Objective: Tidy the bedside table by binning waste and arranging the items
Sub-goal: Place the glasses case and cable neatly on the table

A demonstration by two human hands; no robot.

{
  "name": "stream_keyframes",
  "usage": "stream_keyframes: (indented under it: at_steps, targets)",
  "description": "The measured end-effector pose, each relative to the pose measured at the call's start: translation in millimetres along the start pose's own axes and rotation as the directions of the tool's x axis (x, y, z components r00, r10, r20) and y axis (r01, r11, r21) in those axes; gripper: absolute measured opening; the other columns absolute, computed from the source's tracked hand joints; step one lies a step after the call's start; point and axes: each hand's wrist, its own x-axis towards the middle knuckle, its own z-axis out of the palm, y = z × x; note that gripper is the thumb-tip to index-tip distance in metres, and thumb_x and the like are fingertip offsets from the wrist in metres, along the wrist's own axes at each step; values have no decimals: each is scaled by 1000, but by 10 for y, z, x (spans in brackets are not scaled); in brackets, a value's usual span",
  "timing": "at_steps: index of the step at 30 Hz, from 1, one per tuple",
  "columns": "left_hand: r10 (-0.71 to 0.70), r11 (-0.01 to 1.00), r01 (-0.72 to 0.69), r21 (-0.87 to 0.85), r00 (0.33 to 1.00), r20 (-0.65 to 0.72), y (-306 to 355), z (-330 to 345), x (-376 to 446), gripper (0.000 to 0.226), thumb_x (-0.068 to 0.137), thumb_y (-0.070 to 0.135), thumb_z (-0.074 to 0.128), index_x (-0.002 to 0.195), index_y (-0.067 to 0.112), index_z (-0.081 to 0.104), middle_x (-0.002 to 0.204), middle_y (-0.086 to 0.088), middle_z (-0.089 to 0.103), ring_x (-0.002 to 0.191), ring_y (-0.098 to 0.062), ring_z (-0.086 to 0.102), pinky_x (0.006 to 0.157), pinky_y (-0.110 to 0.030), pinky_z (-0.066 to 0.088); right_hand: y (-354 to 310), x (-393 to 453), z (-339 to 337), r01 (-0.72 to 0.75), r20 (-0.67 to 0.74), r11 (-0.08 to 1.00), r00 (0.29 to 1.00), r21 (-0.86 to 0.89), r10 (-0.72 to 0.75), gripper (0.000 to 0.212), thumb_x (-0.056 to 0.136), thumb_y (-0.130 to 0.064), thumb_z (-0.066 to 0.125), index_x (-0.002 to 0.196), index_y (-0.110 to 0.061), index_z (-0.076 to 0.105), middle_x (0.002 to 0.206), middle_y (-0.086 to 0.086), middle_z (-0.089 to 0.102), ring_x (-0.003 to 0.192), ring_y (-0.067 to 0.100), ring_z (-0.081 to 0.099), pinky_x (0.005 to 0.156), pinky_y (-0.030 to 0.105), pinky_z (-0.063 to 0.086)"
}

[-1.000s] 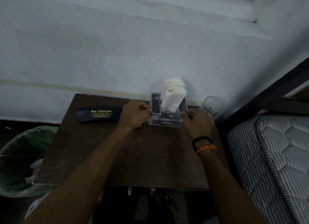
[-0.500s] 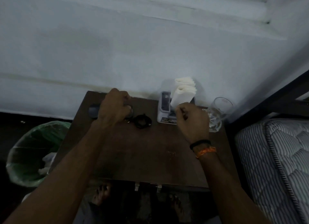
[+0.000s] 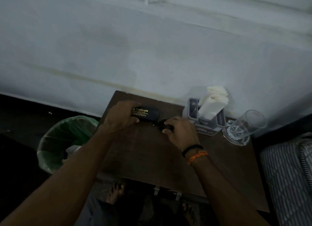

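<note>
Head view showed the left hand with fingers closed over the spectacle case at the desk rear; the right hand pinched a small dark coil (identity unclear); the case looked rigid, light, best gripped across its width.

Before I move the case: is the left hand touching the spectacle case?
Touching. The head view shows the left hand laid over the case's left end, fingers wrapped around it, covering part of the gold lettering.

Matt dark wooden table, clear faceted glass tumbler, white paper napkins
</note>
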Motion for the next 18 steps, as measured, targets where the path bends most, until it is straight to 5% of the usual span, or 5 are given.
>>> stream_keyframes:
  at_steps: [18]
  targets:
    - [-52,997,58,48,990,-130,-72,41,58,60,77,22,77,134,23,57,137,3,55,122,-24,56,95,-37,46,-134,287,190,-97,-9,989,995,-114,97,27,96,-21,56,121,-20,66,114,7,69,105,27,64,92,40,53]
